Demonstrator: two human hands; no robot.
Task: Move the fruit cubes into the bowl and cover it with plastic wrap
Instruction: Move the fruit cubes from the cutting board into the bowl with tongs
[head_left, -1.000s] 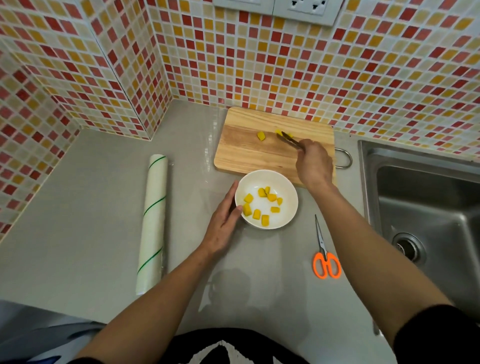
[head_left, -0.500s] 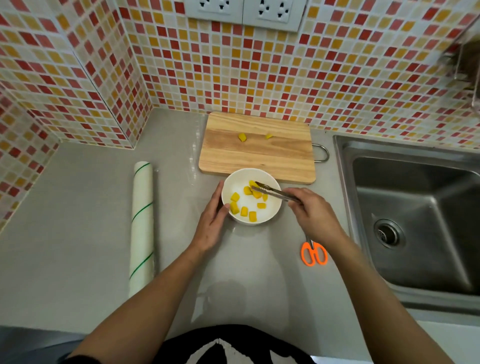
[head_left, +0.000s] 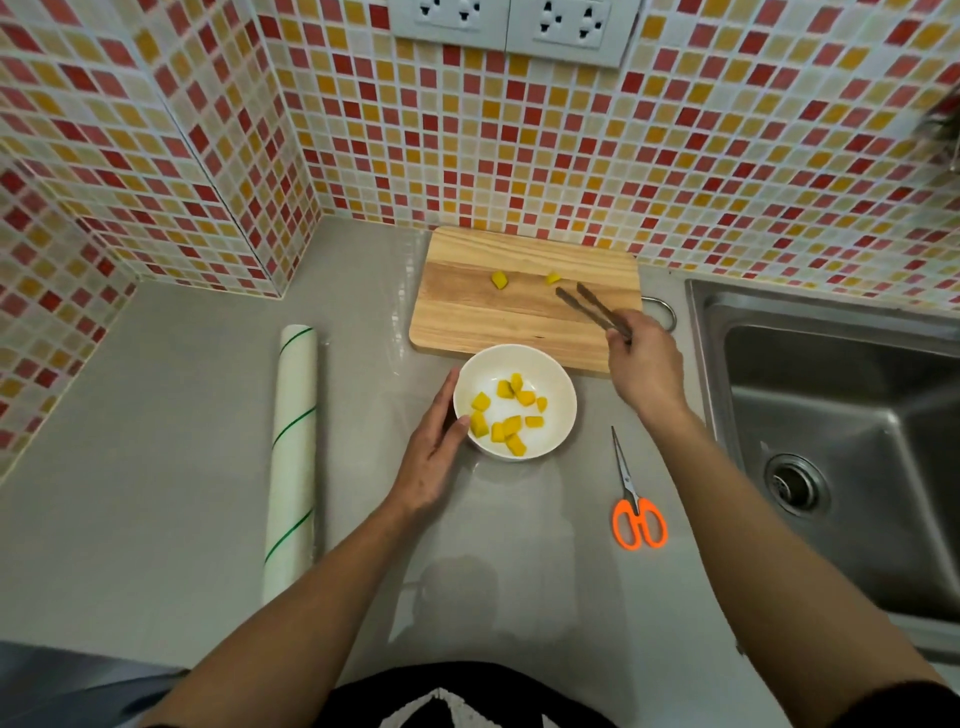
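A white bowl (head_left: 558, 384) holding several yellow fruit cubes (head_left: 506, 426) sits on the grey counter in front of a wooden cutting board (head_left: 467, 322). Two cubes lie on the board, one at the left (head_left: 499, 279) and one at the right (head_left: 552, 278). My right hand (head_left: 647, 364) grips dark tongs (head_left: 592, 310) over the board; their tips are apart, empty, just right of the right cube. My left hand (head_left: 434, 457) rests flat against the bowl's left side. A roll of plastic wrap (head_left: 292, 457) lies to the left.
Orange-handled scissors (head_left: 636, 512) lie right of the bowl. A steel sink (head_left: 841, 447) fills the right side. Tiled walls close the back and left, with sockets (head_left: 511, 26) above the board.
My right hand carried a cube from the board to the bowl, dropped it, and has returned the empty tongs to the board. The left hand stayed on the bowl.
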